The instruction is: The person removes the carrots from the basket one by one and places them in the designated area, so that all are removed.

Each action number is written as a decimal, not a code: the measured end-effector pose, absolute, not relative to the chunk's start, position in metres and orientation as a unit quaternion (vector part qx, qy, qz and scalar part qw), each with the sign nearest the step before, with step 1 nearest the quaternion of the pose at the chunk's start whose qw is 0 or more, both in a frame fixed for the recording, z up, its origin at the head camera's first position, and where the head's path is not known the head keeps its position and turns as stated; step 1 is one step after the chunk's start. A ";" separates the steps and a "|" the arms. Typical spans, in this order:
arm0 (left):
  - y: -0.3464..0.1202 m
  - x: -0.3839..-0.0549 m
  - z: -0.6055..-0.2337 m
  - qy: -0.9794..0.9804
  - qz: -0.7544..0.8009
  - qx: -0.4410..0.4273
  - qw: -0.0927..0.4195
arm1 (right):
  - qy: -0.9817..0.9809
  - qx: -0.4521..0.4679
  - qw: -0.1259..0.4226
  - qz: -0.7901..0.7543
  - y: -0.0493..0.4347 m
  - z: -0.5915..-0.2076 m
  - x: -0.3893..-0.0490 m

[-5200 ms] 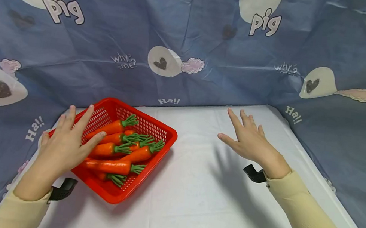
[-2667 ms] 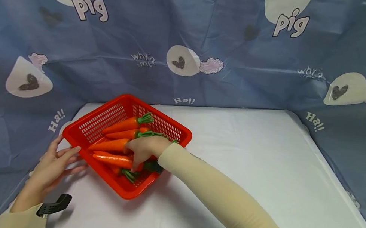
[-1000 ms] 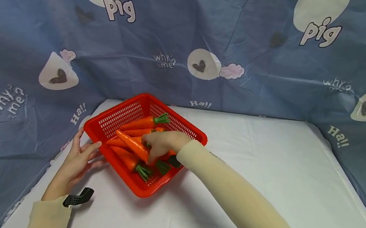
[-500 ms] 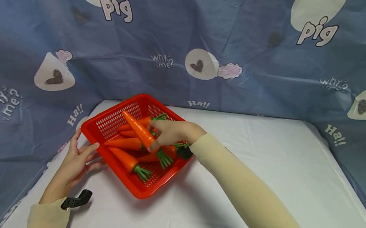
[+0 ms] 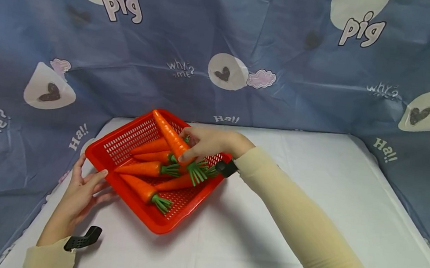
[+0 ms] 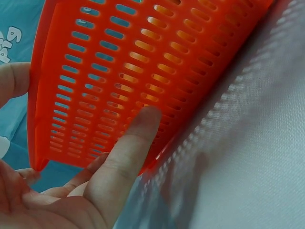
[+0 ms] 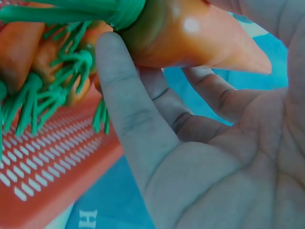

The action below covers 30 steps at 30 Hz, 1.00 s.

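Note:
A red plastic basket (image 5: pixel 149 219) with slotted walls stands on the left part of the white table, with several carrots (image 5: pixel 143 168) inside, their green tops mostly pointing right. The left hand (image 5: pixel 78 198) holds the basket's near-left corner, its thumb on the rim and other fingers along the outer wall; the left wrist view shows a finger (image 6: pixel 125 160) against the slots. Above the basket, the right hand (image 5: pixel 213 145) grips one carrot (image 5: pixel 171 137) near its green top, tip pointing up and left. In the right wrist view, curled fingers (image 7: pixel 138 109) support this carrot (image 7: pixel 190 38).
The white table (image 5: pixel 291 196) extends to the right of the basket. A blue printed cloth (image 5: pixel 227 29) hangs behind and on both sides of the table. Each wrist wears a black camera mount, as on the left wrist (image 5: pixel 83 238).
Both hands were open and apart from the carrots at first. The left hand took the basket's corner; the right reached in, gripped a carrot and lifted it above the others, tilting its tip upward.

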State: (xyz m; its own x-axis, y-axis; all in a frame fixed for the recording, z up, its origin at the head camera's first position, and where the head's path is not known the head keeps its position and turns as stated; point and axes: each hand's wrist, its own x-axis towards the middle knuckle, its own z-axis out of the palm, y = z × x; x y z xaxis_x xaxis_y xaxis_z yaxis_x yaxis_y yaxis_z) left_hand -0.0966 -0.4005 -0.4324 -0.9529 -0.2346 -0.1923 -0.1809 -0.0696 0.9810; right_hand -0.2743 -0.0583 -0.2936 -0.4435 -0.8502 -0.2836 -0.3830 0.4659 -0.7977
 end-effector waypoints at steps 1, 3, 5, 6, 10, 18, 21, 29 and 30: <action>-0.401 -0.096 -0.432 -0.679 -0.718 0.150 0.020 | 0.781 -0.396 0.346 -0.337 -0.056 -0.292 -0.276; -0.402 -0.096 -0.432 -0.675 -0.722 0.146 0.022 | 0.782 -0.395 0.340 -0.342 -0.051 -0.290 -0.281; -0.402 -0.096 -0.431 -0.674 -0.724 0.143 0.022 | 0.779 -0.391 0.342 -0.350 -0.045 -0.287 -0.284; -0.402 -0.096 -0.431 -0.676 -0.723 0.142 0.022 | 0.780 -0.387 0.342 -0.353 -0.042 -0.286 -0.286; -0.401 -0.097 -0.431 -0.678 -0.721 0.144 0.024 | 0.786 -0.373 0.334 -0.362 -0.028 -0.283 -0.294; -0.399 -0.097 -0.430 -0.678 -0.721 0.144 0.025 | 0.789 -0.329 0.325 -0.404 0.004 -0.285 -0.308; -0.399 -0.097 -0.430 -0.678 -0.720 0.146 0.025 | 0.793 -0.311 0.321 -0.413 0.016 -0.286 -0.312; -0.400 -0.096 -0.433 -0.685 -0.712 0.152 0.025 | 0.808 -0.272 0.315 -0.416 0.046 -0.299 -0.326; -0.399 -0.096 -0.433 -0.687 -0.710 0.153 0.025 | 0.809 -0.269 0.316 -0.416 0.049 -0.302 -0.328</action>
State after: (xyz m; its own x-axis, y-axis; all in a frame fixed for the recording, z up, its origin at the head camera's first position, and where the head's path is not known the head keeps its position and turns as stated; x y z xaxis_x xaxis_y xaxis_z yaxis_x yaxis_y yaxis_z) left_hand -0.0965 -0.3994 -0.4333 -0.9521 -0.2457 -0.1821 -0.1740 -0.0545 0.9832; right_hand -0.3278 0.0494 -0.3020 -0.6558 -0.6977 -0.2883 -0.1724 0.5102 -0.8426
